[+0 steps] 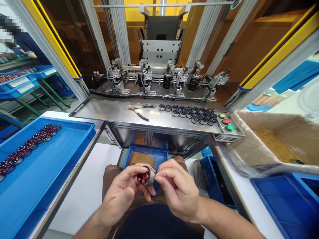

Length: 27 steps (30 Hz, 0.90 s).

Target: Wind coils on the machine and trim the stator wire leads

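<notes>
Above my lap, my left hand (121, 189) holds a round motor stator (146, 176) between its fingers. The stator has a grey metal outer ring, a black inside and red coil parts facing left. My right hand (178, 189) is at the stator's right side, thumb and forefinger pinched together by the ring. Whatever lies in that pinch is too small to make out. Past the hands, green-and-black handled pliers (141, 111) lie on the steel ledge (112, 111), and several black-and-silver stators (191, 113) stand grouped to their right.
On the left, a blue tray (62, 159) holds a row of red-and-black stators (32, 144). Ahead stands a machine with fixtures (168, 79); yellow, red and green buttons (226, 121) sit at its right. A plastic-lined box (276, 139) stands right. A co-worker (32, 46) is far left.
</notes>
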Available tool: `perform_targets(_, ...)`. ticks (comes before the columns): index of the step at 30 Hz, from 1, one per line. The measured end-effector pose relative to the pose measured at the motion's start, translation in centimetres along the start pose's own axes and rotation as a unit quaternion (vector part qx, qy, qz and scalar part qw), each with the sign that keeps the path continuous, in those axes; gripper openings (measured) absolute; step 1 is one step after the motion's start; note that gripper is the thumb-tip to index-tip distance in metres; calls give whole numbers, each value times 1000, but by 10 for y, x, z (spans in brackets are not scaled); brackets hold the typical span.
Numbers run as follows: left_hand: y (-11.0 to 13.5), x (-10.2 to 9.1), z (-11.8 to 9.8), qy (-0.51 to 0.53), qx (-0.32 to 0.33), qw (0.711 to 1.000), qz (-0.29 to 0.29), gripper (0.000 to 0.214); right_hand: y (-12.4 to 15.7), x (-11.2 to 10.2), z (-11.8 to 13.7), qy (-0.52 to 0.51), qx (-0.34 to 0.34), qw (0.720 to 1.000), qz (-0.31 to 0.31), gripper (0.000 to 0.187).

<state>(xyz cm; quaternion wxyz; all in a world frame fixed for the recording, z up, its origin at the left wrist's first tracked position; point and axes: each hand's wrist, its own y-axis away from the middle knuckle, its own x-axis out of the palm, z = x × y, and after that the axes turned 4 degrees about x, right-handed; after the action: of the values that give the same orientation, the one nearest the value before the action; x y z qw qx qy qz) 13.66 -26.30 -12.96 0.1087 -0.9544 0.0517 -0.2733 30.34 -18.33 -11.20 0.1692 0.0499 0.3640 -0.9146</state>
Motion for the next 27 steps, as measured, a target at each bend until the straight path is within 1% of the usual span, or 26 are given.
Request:
perform_targets(3, 1, -3, -2, -30, 30, 999, -6, 22, -1, 0, 0, -29, 29, 999, 1, 11)
perform_targets(6, -1, -1, -2, -14, 62, 998, -27, 13, -3, -3, 1, -42, 28, 999, 18, 11)
perform_targets(7, -2, 0, -2, 2, 67, 997, -38, 15, -4, -5, 1, -39, 15, 999, 29, 11)
perform_targets(9, -5, 4, -1, 31, 60, 996, -63, 25, -5, -8, 2, -22, -24, 998, 50, 12)
perform_targets(11, -8, 7, 0, 45, 20, 996, -72, 41, -6, -11, 1, 2, -66, 996, 62, 12)
perform_targets(13, -10, 8, 2, 51, -60, 996, -35, 53, -6, -13, 0, 24, -97, 993, 59, 12)
perform_targets(15, -9, 8, 6, 62, -122, 990, 13, 52, -5, -15, -2, 46, -114, 991, 50, 12)
perform_targets(16, -9, 8, 7, 69, -134, 988, 28, 47, -4, -16, -2, 55, -118, 990, 46, 13)
perform_targets(17, -8, 8, 8, 74, -129, 988, 31, 42, -3, -16, -2, 61, -119, 990, 45, 13)
perform_targets(19, -7, 9, 10, 72, -95, 993, 17, 32, -1, -17, -2, 65, -105, 991, 51, 13)
perform_targets(22, -5, 10, 10, 33, -45, 998, -10, 29, 0, -15, 1, 46, -53, 996, 50, 14)
perform_targets(24, -3, 11, 10, -26, 0, 999, -37, 26, 2, -11, 2, 10, -10, 999, 33, 14)
perform_targets(25, -3, 11, 10, -68, 33, 996, -51, 25, 3, -9, 2, -12, 15, 1000, 25, 15)
perform_targets(27, -2, 11, 10, -165, 108, 977, -77, 33, 4, -4, 0, -61, 76, 995, 19, 19)
